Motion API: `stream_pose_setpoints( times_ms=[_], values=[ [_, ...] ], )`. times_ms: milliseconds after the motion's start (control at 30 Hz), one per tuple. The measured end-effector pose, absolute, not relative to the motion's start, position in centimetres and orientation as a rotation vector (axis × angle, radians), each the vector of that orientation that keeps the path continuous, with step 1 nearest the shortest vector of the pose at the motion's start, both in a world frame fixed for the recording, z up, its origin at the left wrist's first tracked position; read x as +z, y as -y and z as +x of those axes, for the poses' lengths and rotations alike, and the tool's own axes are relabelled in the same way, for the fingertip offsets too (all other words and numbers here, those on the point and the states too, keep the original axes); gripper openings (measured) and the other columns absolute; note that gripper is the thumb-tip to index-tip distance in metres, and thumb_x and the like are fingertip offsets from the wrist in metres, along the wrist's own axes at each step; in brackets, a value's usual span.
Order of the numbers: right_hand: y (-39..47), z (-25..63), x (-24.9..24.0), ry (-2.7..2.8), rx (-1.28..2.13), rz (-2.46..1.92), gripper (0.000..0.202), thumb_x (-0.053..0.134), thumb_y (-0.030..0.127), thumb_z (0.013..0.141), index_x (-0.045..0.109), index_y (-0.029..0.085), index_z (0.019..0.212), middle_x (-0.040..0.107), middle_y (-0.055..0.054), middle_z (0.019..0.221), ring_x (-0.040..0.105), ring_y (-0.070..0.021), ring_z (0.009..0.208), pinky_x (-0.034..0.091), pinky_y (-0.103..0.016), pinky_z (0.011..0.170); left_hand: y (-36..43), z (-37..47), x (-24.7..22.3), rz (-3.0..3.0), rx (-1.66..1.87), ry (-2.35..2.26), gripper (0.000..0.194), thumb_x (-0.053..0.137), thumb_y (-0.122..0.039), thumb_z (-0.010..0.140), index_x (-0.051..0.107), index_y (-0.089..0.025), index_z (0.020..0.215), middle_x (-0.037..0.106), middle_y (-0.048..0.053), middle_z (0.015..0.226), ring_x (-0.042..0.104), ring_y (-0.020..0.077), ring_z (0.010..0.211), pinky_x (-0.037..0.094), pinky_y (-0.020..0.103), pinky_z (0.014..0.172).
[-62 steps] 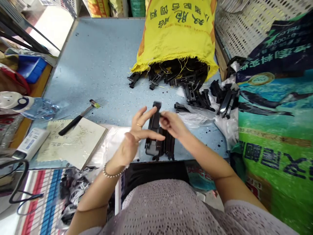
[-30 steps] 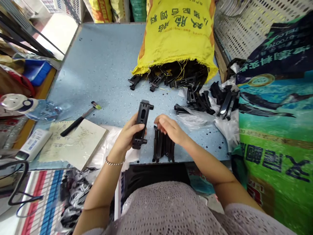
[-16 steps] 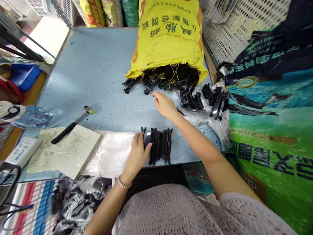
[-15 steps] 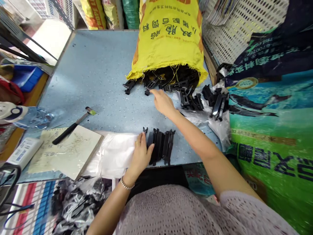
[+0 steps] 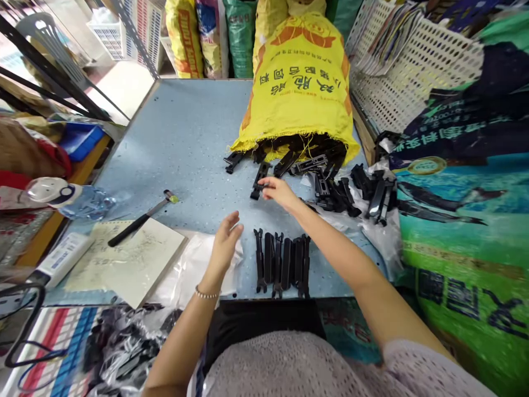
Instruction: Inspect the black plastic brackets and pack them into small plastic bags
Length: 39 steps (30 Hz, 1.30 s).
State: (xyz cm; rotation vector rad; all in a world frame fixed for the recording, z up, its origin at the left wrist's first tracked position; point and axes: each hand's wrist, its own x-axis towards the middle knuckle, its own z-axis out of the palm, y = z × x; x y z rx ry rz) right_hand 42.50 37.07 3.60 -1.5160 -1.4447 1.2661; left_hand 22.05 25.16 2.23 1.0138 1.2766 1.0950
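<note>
My right hand (image 5: pixel 278 190) pinches a long black slotted plastic part (image 5: pixel 257 190) just in front of the mouth of a yellow woven sack (image 5: pixel 297 110). More black parts (image 5: pixel 316 165) spill out of that mouth onto the table. My left hand (image 5: pixel 225 242) is off the table surface with fingers and thumb apart, holding nothing. It is near the white plastic bags (image 5: pixel 202 259). Right of it, several long black parts (image 5: pixel 285 262) lie side by side in a row at the table's front edge.
A hammer (image 5: pixel 142 218) lies across a worn board (image 5: pixel 152 259) at left, near a clear bottle (image 5: pixel 86 201) and a white box (image 5: pixel 66 259). Black parts in clear plastic (image 5: pixel 128 353) sit below the front edge. A green-blue sack (image 5: pixel 454 220) stands at right.
My right hand has drawn a black part away from the sack's mouth, toward me. My left hand has come up off the row and moved left, fingers opening. The camera view has shifted.
</note>
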Motion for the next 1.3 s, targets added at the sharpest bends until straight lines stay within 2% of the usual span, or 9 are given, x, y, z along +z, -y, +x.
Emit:
stream_pose_setpoints(
  times_ms=[100, 233, 367, 533, 767, 933, 1033, 1133, 1300],
  values=[
    [-30.1, 42.2, 4.6, 1.750, 1.457, -1.130, 0.029, 0.060, 0.011, 0.088, 0.068, 0.021, 0.114, 0.072, -0.001, 0.090, 0.067, -0.0127, 0.073, 0.056, -0.028, 0.076, -27.8, 23.0, 3.7, 0.677, 1.105, -1.127, 0.061, 0.081, -0.059, 0.075, 0.063, -0.019, 0.119, 0.071, 0.011, 0.119, 0.072, 0.0197, 0.097, 0.059, 0.032, 0.083],
    [-26.1, 42.4, 6.6, 1.851, 1.214, -1.119, 0.030, 0.056, 0.041, 0.101, 0.058, 0.025, 0.127, 0.071, -0.005, 0.103, 0.068, -0.0183, 0.081, 0.053, -0.033, 0.075, -26.6, 23.6, 5.6, 0.632, 1.023, -1.038, 0.045, 0.085, -0.047, 0.072, 0.066, -0.014, 0.097, 0.069, 0.003, 0.081, 0.060, 0.0102, 0.059, 0.048, 0.022, 0.054],
    [-28.4, 41.9, 7.4, 1.977, 0.769, -1.218, 0.026, 0.059, 0.050, 0.097, 0.059, 0.024, 0.095, 0.067, -0.008, 0.097, 0.062, -0.0245, 0.093, 0.046, -0.035, 0.081, -23.5, 23.7, 6.9, 0.670, 0.905, -0.928, 0.036, 0.080, -0.045, 0.079, 0.067, -0.015, 0.094, 0.065, 0.001, 0.070, 0.057, 0.0102, 0.055, 0.043, 0.021, 0.050],
    [-27.2, 40.3, 7.5, 1.983, 1.135, -1.189, 0.045, 0.035, 0.053, 0.108, 0.053, 0.024, 0.079, 0.057, 0.000, 0.070, 0.051, -0.0163, 0.066, 0.037, -0.030, 0.067, -23.4, 23.2, 6.8, 0.562, 1.056, -0.990, 0.035, 0.081, -0.046, 0.077, 0.067, -0.015, 0.089, 0.065, 0.001, 0.069, 0.055, 0.0087, 0.053, 0.041, 0.019, 0.046],
    [-21.1, 39.8, 5.8, 2.260, 1.010, -1.048, 0.040, 0.055, 0.049, 0.102, 0.054, 0.023, 0.072, 0.059, -0.003, 0.073, 0.049, -0.0173, 0.066, 0.033, -0.031, 0.061, -22.9, 22.3, 5.1, 0.500, 0.947, -1.087, 0.052, 0.071, -0.061, 0.085, 0.070, -0.014, 0.108, 0.061, 0.000, 0.062, 0.054, 0.0097, 0.052, 0.042, 0.020, 0.048],
    [-29.9, 43.7, 5.5, 2.132, 0.810, -1.437, 0.041, 0.036, 0.047, 0.110, 0.065, 0.022, 0.097, 0.064, -0.005, 0.087, 0.058, -0.0186, 0.074, 0.043, -0.033, 0.069, -19.7, 22.7, 1.8, 0.742, 0.918, -1.351, 0.051, 0.069, -0.055, 0.089, 0.066, -0.022, 0.128, 0.073, 0.008, 0.107, 0.072, 0.0211, 0.097, 0.060, 0.033, 0.085],
    [-38.3, 45.4, 3.3, 2.019, 0.541, -1.709, 0.041, 0.041, 0.045, 0.108, 0.059, 0.019, 0.134, 0.052, -0.017, 0.141, 0.063, -0.0270, 0.102, 0.049, -0.043, 0.086, -17.7, 24.4, -0.5, 1.052, 0.938, -1.447, 0.059, 0.066, -0.051, 0.093, 0.055, -0.026, 0.145, 0.049, 0.012, 0.157, 0.039, 0.0304, 0.152, 0.033, 0.049, 0.128],
    [-44.1, 45.5, 0.2, 1.997, 0.479, -1.864, 0.043, 0.042, 0.041, 0.108, 0.055, 0.015, 0.139, 0.031, -0.022, 0.160, 0.059, -0.0346, 0.116, 0.049, -0.054, 0.095, -16.6, 25.8, -2.0, 1.233, 0.987, -1.475, 0.070, 0.060, -0.052, 0.097, 0.038, -0.029, 0.158, 0.023, 0.010, 0.171, 0.015, 0.0298, 0.163, 0.011, 0.049, 0.135],
    [-42.0, 44.9, 1.1, 1.934, 0.559, -1.897, 0.029, 0.048, 0.017, 0.100, 0.059, 0.016, 0.127, 0.045, -0.019, 0.145, 0.057, -0.0337, 0.122, 0.048, -0.054, 0.102, -16.4, 24.6, -1.1, 1.136, 1.018, -1.375, 0.070, 0.060, -0.054, 0.097, 0.035, -0.033, 0.159, 0.030, 0.010, 0.168, 0.032, 0.0292, 0.157, 0.028, 0.048, 0.132]
  ],
)
